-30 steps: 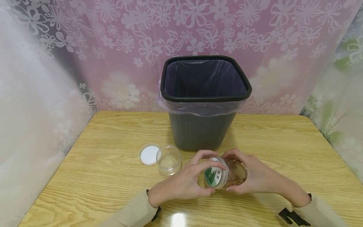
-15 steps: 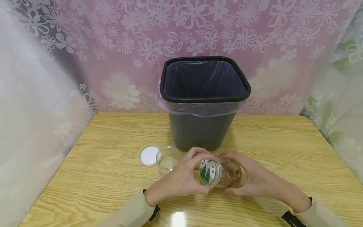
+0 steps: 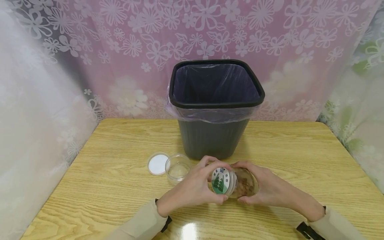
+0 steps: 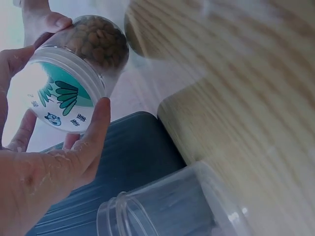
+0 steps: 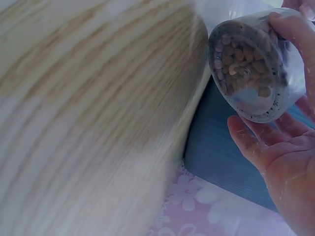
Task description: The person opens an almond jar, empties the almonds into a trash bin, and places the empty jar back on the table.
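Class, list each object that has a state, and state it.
Clear plastic jar of brown pellets: tilted, held, lidded.
Round green-and-white lid: on that jar.
Clear cylindrical plastic jar: upright, open, empty.
Round white disc: lying flat.
Dark grey plastic bin: upright, open, lined.

Head cam high, faces forward-down, widest. Wrist cams close, tilted: left faces lid (image 4: 68, 96), right faces jar (image 5: 246, 73) base; both catch bin (image 3: 214, 138).

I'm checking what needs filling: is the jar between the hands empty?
No; the left wrist view shows small brown pieces inside the lidded jar.
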A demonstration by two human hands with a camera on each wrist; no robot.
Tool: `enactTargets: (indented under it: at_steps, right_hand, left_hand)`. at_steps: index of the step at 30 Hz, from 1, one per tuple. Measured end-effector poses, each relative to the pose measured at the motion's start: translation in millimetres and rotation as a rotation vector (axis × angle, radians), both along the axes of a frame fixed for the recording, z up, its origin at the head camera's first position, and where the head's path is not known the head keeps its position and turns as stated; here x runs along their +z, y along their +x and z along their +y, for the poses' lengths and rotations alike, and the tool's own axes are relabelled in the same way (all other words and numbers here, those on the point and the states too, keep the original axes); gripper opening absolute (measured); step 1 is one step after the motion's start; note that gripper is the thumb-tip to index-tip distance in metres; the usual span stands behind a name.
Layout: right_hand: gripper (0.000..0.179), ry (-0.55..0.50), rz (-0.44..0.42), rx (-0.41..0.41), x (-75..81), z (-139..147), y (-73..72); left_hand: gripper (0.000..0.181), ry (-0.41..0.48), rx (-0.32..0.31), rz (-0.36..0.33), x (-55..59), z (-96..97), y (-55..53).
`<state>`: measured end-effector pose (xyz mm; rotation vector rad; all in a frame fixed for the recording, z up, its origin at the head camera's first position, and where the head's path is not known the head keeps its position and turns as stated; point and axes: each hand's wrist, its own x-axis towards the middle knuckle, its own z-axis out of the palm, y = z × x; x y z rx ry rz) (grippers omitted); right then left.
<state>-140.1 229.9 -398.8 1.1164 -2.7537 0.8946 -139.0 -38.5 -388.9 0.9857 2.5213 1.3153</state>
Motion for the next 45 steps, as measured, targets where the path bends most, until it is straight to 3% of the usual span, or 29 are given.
enactTargets:
  at_steps: [11, 21, 25, 30, 34, 38, 45]
  right_hand:
    - [0.089, -0.023, 0.071, 0.006, -3.4, 2.2, -1.9]
    - [0.089, -0.032, 0.075, 0.007, -6.5, 3.5, -4.2]
    - [0.089, -0.044, 0.08, 0.011, -6.8, 3.0, -4.9]
    - [0.086, -0.063, 0.098, 0.037, -6.1, -0.2, -4.4]
    - [0.087, -0.062, 0.087, 0.014, -4.8, 0.5, -3.7]
    - [0.088, -0.053, 0.081, -0.002, -5.3, 2.7, -3.4]
    - [0.085, -0.071, 0.22, 0.041, -6.9, 7.2, -5.6]
  left_hand:
    - [0.069, -0.036, 0.026, 0.019, 3.7, 3.7, -3.0]
    - [0.069, -0.033, 0.035, 0.021, 3.5, 4.2, -2.5]
    - [0.069, -0.022, 0.047, -0.006, 2.8, 4.4, -3.2]
    - [0.068, -0.041, 0.109, -0.049, 2.3, 4.4, -1.6]
    - [0.066, -0.079, 0.14, -0.049, 6.1, 6.8, -1.5]
    - [0.066, -0.077, 0.159, -0.101, 7.6, 9.3, -1.7]
    - [0.065, -0.029, 0.188, -0.201, 4.3, 7.8, -2.0]
